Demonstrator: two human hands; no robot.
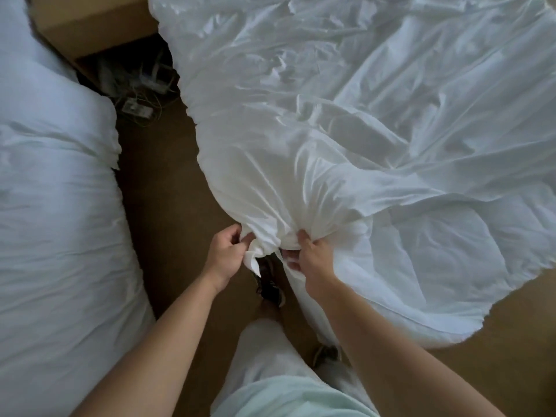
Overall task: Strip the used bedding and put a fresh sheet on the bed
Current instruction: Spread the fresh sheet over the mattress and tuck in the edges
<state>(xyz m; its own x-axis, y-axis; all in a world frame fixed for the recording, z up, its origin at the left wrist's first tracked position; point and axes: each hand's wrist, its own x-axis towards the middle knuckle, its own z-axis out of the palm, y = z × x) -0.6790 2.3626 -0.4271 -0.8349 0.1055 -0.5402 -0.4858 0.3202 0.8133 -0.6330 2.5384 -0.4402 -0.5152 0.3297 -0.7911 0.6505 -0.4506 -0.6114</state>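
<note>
A crumpled white sheet [346, 124] lies spread over the bed on the right and covers it to its near corner. Its corner is bunched together at the bed's near-left edge. My left hand [224, 255] pinches the hanging tip of that bunch from the left. My right hand [313, 263] grips the gathered cloth from the right, fingers curled into the folds. The two hands are a short way apart on the same bunch. The mattress under the sheet is hidden.
A second bed with white bedding [54, 206] fills the left side. A narrow strip of brown carpet [168, 188] runs between the beds; I stand in it. A wooden nightstand [90, 28] stands at the far end, with tangled cables [141, 88] on the floor below.
</note>
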